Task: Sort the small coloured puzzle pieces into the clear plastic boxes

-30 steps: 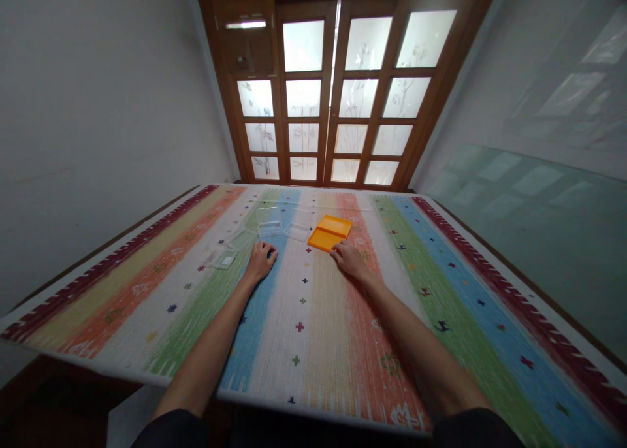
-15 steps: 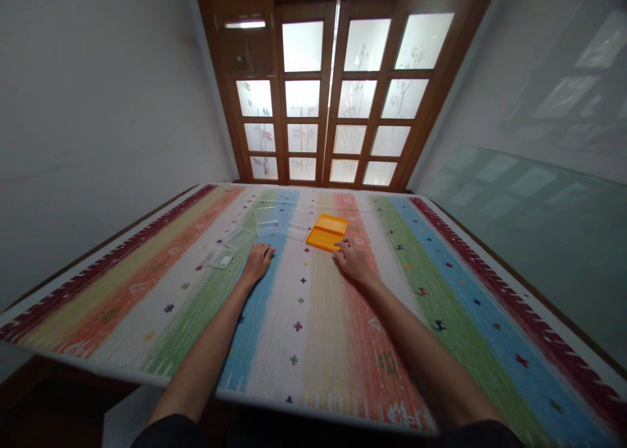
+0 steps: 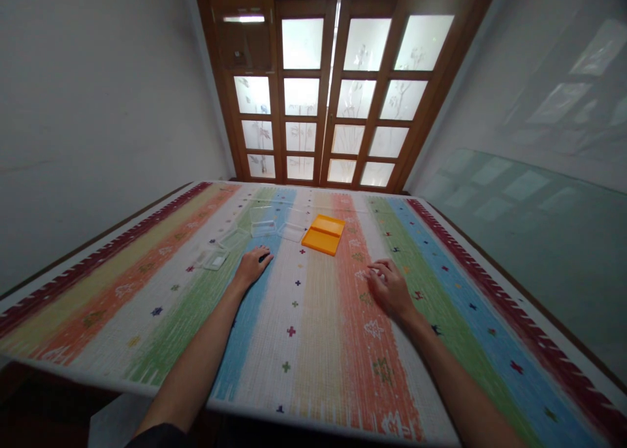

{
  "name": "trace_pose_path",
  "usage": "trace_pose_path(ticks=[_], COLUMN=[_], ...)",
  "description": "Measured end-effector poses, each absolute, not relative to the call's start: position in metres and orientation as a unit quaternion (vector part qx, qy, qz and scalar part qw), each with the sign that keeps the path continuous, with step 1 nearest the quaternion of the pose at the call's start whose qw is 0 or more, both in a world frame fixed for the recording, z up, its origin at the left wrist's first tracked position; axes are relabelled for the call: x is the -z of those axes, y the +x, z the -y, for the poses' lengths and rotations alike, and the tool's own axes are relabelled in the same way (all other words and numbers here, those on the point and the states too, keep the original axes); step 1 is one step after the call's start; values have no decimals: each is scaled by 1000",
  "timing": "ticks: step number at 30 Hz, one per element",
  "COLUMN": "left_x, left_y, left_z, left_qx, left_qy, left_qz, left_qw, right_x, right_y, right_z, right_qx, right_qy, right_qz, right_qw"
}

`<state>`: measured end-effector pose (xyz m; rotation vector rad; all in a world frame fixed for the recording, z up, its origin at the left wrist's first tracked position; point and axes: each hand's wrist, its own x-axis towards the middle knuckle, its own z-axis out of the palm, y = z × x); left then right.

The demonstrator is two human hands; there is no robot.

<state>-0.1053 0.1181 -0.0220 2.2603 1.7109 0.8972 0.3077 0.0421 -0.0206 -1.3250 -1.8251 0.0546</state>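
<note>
An orange two-part case [image 3: 323,234] lies unfolded and flat on the striped tablecloth. My right hand [image 3: 390,287] is to its right and nearer to me, apart from it, with the fingers loosely bent and nothing visible between them. On the blue stripe rests my left hand [image 3: 252,265], its thumb apart from its bent fingers. A dark patch shows in that gap, and I cannot tell if it is shadow, print or an object. Just beyond the left hand stands a clear plastic box [image 3: 263,222] with its lid raised. A smaller clear box [image 3: 214,259] lies to that hand's left.
More clear plastic pieces lie near the boxes, one at the left [image 3: 234,238] and one beside the orange case [image 3: 292,232]. The patterned tablecloth [image 3: 313,343] covers the table. Walls flank both sides, and wooden doors with frosted panes [image 3: 323,95] stand behind.
My right hand has left the orange case's near right corner and moved right and toward me. The left hand stays in about the same place. The view has shifted slightly.
</note>
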Motion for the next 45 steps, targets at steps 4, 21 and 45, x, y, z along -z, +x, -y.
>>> trace_pose_path(ticks=[4,21,45], left_x=[20,25,18], left_y=[-104,-105,-107], left_z=[-116,-114,-113], left_qx=[-298,-277,-277], left_qy=[759,753,740], left_qz=[-574,-595,-609], left_qw=[71,57,65], right_x=[25,27,31], right_y=[307,303,302], right_z=[-39,-31,-30], right_qx=[-28,-31,16], right_qy=[-518,-515,-472], right_qz=[735,747,814], right_qw=[437,420,340])
